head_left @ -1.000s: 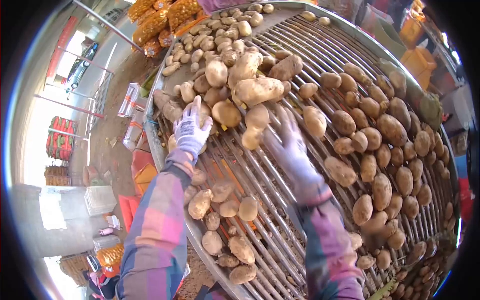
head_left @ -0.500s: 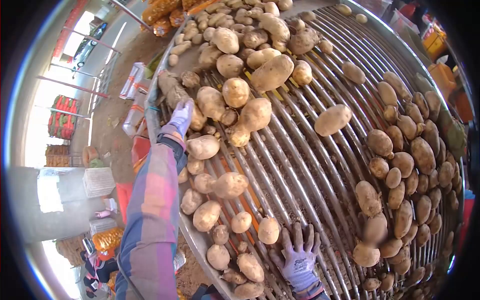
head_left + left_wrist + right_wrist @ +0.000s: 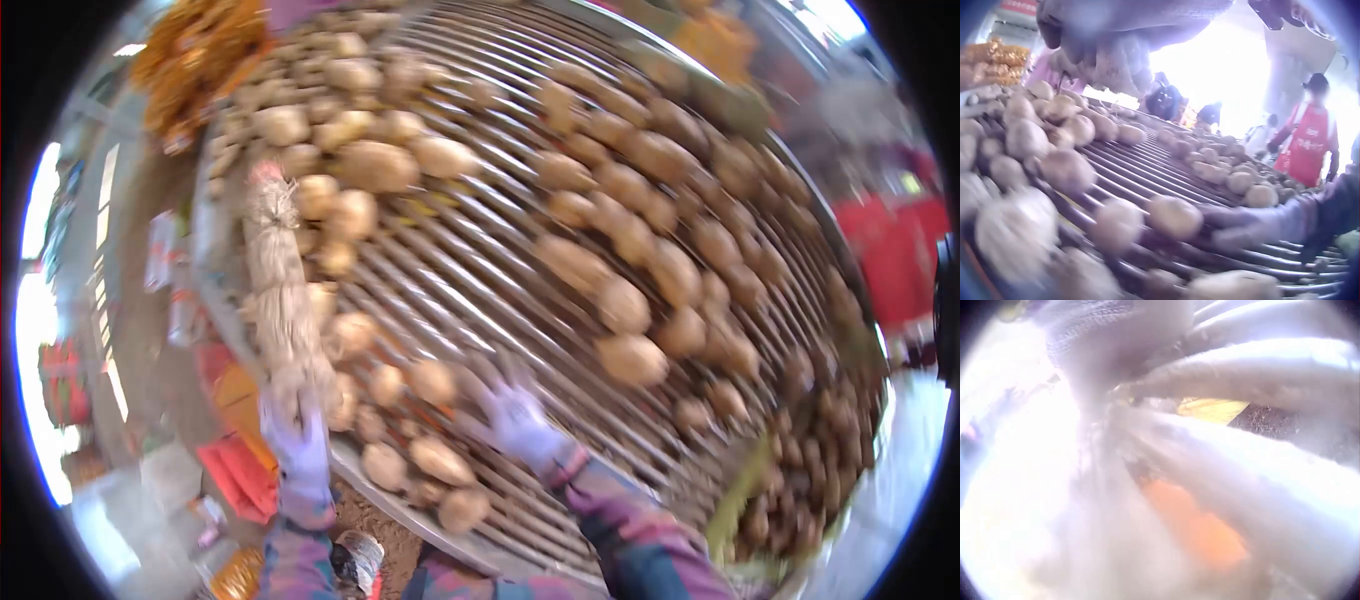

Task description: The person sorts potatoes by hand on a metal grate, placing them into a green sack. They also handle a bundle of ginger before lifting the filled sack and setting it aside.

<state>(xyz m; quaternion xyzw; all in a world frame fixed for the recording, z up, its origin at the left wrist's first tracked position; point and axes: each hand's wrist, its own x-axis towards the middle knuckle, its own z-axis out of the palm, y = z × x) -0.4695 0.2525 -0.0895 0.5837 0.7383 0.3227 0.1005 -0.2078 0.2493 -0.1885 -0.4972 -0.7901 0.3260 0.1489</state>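
Blurred in the head view, my gloved left hand (image 3: 298, 450) grips the lower end of a long, pale, tied bundle (image 3: 280, 270), which lies along the left edge of the metal bars, its reddish tip pointing away. Seen from the left wrist, that hand (image 3: 1116, 28) is at the top with pale material below the fingers. My gloved right hand (image 3: 515, 415) is spread low over the bars, just right of a potato (image 3: 432, 382); the left wrist view shows this hand (image 3: 1250, 228) beside a potato (image 3: 1174, 217). The right wrist view is too blurred to tell fingertip contact.
Potatoes (image 3: 375, 166) crowd the far left of the rack, and many more (image 3: 675, 272) cover its right half. A metal rim (image 3: 375, 490) borders the near left side. Beyond the rack, a person in a red apron (image 3: 1305, 140) stands.
The left hand has moved toward the body, and the bundle's far end now shows at full length. The right hand has moved left and away from the near edge. The head view has turned.
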